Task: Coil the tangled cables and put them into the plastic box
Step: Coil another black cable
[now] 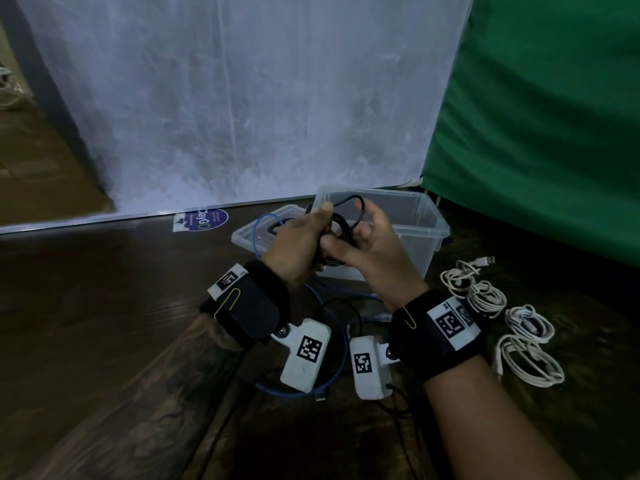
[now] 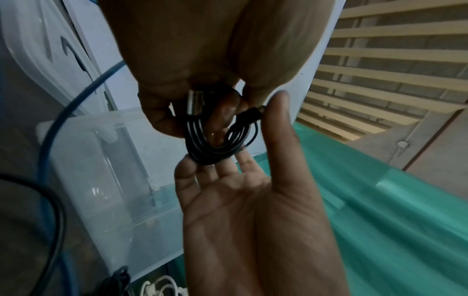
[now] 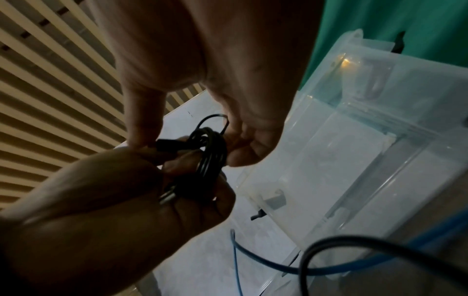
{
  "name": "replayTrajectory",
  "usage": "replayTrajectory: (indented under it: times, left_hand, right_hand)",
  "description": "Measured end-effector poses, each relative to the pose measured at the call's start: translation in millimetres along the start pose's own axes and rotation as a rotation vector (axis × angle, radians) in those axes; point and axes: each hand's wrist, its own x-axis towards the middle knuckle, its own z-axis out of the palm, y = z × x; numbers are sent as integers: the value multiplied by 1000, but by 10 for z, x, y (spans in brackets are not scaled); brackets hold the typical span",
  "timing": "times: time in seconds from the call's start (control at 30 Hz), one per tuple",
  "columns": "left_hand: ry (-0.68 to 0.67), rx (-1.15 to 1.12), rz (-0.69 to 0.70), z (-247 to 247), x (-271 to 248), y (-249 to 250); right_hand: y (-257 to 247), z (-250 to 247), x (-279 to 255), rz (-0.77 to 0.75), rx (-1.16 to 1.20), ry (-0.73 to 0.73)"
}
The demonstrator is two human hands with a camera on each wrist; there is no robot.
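A black cable (image 1: 346, 216), wound into a small coil, hangs just in front of the clear plastic box (image 1: 434, 216). My left hand (image 1: 317, 225) grips the coil's left side, fingers curled round the strands (image 2: 215, 138) and a metal plug. My right hand (image 1: 353, 237) faces it; its thumb presses the cable's black plug end (image 3: 167, 143) and its fingers curl against the coil's loops (image 3: 210, 152). The box looks empty. A blue cable (image 1: 334, 388) lies loose on the floor below my wrists. Several coiled white cables (image 1: 485, 294) lie to the right.
The box's clear lid (image 1: 249, 233) lies on the floor left of the box, with the blue cable looping over it. A white sheet (image 1: 242, 98) hangs behind and a green cloth (image 1: 536, 133) at the right. A loose black cable (image 1: 341, 306) trails on the dark floor.
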Motion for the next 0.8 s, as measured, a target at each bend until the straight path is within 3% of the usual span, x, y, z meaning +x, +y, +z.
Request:
replayTrajectory:
  times: [0.13, 0.27, 0.4, 0.53, 0.67, 0.8]
  left_hand:
    - [15, 30, 71, 134, -30, -25]
    - [-51, -40, 37, 223, -51, -47]
    - [-204, -154, -40, 172, -74, -17]
    - [-296, -20, 39, 133, -109, -27]
    - [-258, 69, 134, 133, -113, -7]
    - [-221, 123, 136, 24, -21, -14]
  right_hand:
    - [-73, 14, -9, -6, 104, 201]
    - [-4, -48, 32, -17, 47, 292]
    - [3, -80, 42, -17, 5, 301]
    - [22, -117, 66, 36, 41, 289]
    - [1, -103, 58, 47, 75, 254]
    - [-53, -43, 18, 41, 83, 130]
